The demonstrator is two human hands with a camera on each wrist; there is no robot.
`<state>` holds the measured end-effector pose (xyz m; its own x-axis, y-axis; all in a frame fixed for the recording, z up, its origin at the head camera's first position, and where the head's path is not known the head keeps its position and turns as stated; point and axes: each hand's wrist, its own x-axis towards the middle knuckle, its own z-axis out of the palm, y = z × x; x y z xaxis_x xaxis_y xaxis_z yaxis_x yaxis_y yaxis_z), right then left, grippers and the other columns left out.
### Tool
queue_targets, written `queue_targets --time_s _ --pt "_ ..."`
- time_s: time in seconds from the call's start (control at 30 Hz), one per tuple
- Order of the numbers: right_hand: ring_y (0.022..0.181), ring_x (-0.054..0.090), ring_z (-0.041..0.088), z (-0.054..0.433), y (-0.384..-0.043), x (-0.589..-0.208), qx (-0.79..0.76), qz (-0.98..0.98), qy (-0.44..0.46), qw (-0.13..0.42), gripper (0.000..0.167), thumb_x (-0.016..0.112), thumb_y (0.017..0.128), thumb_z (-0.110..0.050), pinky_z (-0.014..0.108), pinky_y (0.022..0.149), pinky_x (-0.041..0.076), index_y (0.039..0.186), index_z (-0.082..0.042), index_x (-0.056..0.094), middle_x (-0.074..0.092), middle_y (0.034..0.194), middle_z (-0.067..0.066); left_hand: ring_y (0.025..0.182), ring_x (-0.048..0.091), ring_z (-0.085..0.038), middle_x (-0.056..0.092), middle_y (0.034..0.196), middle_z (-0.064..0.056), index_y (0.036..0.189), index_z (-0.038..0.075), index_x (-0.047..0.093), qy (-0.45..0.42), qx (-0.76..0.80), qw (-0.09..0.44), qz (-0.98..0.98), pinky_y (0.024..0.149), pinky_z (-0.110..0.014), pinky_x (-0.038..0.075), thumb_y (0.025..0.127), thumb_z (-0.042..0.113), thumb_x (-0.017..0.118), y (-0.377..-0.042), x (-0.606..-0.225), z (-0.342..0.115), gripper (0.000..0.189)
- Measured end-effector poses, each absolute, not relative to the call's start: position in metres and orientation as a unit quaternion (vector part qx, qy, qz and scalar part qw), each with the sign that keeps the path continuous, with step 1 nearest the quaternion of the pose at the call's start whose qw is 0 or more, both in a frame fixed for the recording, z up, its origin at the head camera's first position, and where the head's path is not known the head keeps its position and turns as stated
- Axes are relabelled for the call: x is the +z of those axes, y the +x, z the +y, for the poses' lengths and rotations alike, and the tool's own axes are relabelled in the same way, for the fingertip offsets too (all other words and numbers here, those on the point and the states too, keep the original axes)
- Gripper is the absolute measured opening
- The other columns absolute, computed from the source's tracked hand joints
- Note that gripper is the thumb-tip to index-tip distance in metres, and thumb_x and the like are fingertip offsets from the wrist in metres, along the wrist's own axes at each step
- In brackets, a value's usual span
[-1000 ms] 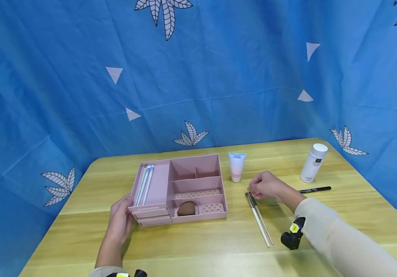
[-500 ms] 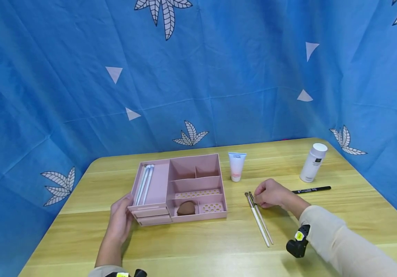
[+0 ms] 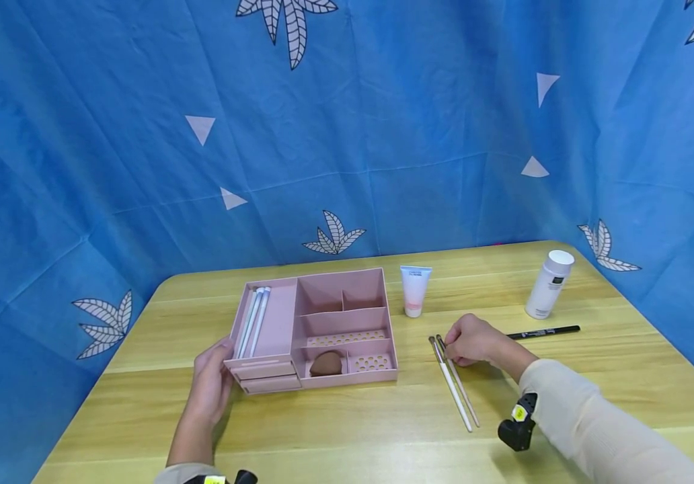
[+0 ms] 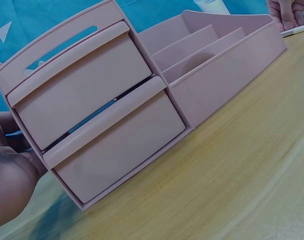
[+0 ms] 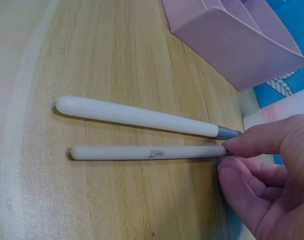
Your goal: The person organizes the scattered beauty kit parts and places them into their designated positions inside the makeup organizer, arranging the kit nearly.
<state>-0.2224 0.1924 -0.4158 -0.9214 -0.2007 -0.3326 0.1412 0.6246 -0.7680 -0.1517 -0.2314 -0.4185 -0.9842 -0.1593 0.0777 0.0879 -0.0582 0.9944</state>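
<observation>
My left hand (image 3: 210, 380) rests against the left side of a pink makeup organizer (image 3: 343, 384), fingers touching its outer wall. Two drawers (image 4: 84, 87) face the front in the left wrist view. Several pale-handled brushes (image 3: 256, 323) lie in the top tray, and a brown makeup sponge (image 3: 325, 364) sits in a front compartment. To the right, my right hand (image 3: 474, 341) pinches a slim makeup brush (image 5: 146, 152) near its bristle end between thumb and forefinger; the fingertips hide that end. Its handle lies close along the wood, beside a thicker white makeup brush (image 5: 136, 116).
A small white-and-pink tube (image 3: 414, 290) stands cap down right of the organizer. Farther right is a white bottle (image 3: 548, 286), with a black pen (image 3: 549, 331) lying in front of it. A blue patterned cloth (image 3: 347, 134) hangs behind the table (image 3: 323, 437).
My right hand has shifted slightly right and nearer to me, from the brushes' bristle ends onto the right-hand brush. The left hand and organizer stay in place.
</observation>
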Motion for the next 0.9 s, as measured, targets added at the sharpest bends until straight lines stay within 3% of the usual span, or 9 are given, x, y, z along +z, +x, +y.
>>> queue_targets --time_s 0.2,0.37,0.47,0.6,0.7,0.9 --pt "0.065 0.059 0.018 0.1902 -0.2242 -0.4161 -0.415 0.889 -0.017 0.194 0.015 0.067 0.075 0.003 0.026 0.058 0.056 0.089 0.006 0.061 0.060 0.075 0.012 0.098 0.060 -0.006 0.066 0.100 0.010 0.131 -0.013 0.042 0.026 -0.724 0.082 -0.685 0.090 -0.019 0.050 0.101 0.024 0.038 -0.1514 -0.4181 -0.2317 0.048" --pt "0.064 0.059 0.018 0.1888 -0.2236 -0.4166 -0.399 0.898 -0.015 0.186 0.015 0.068 0.074 0.001 0.026 0.057 0.056 0.087 0.004 0.062 0.060 0.075 0.011 0.097 0.060 -0.007 0.066 0.099 0.009 0.119 0.004 0.057 0.029 -0.726 0.082 -0.682 0.090 -0.020 0.050 0.101 0.024 0.039 -0.1515 -0.4189 -0.2315 0.032" --pt "0.063 0.059 0.019 0.1881 -0.2244 -0.4186 -0.393 0.902 -0.009 0.181 0.015 0.068 0.073 0.001 0.025 0.056 0.055 0.086 0.003 0.062 0.061 0.076 0.011 0.098 0.060 -0.007 0.066 0.101 0.009 0.118 0.005 0.057 0.031 -0.726 0.080 -0.682 0.090 -0.020 0.050 0.101 0.025 0.039 -0.1520 -0.4196 -0.2316 0.032" --pt "0.064 0.060 0.019 0.1878 -0.2241 -0.4183 -0.391 0.902 -0.009 0.184 0.015 0.068 0.073 0.000 0.025 0.057 0.056 0.086 0.003 0.062 0.061 0.076 0.012 0.099 0.060 -0.007 0.066 0.101 0.010 0.131 -0.011 0.044 0.026 -0.722 0.080 -0.686 0.091 -0.020 0.049 0.101 0.024 0.038 -0.1515 -0.4197 -0.2317 0.046" --pt "0.064 0.060 0.019 0.1880 -0.2225 -0.4164 -0.390 0.901 -0.012 0.186 0.014 0.067 0.075 0.000 0.026 0.057 0.056 0.087 0.004 0.062 0.060 0.075 0.012 0.099 0.060 -0.007 0.066 0.101 0.010 0.131 -0.017 0.038 0.021 -0.721 0.079 -0.688 0.091 -0.019 0.049 0.102 0.024 0.037 -0.1510 -0.4191 -0.2316 0.051" --pt "0.064 0.060 0.019 0.1881 -0.2224 -0.4157 -0.388 0.903 -0.016 0.186 0.015 0.067 0.076 -0.001 0.026 0.057 0.056 0.088 0.005 0.062 0.060 0.076 0.012 0.101 0.059 -0.006 0.065 0.102 0.011 0.132 -0.016 0.038 0.025 -0.721 0.078 -0.688 0.092 -0.018 0.048 0.102 0.024 0.036 -0.1510 -0.4192 -0.2318 0.051"
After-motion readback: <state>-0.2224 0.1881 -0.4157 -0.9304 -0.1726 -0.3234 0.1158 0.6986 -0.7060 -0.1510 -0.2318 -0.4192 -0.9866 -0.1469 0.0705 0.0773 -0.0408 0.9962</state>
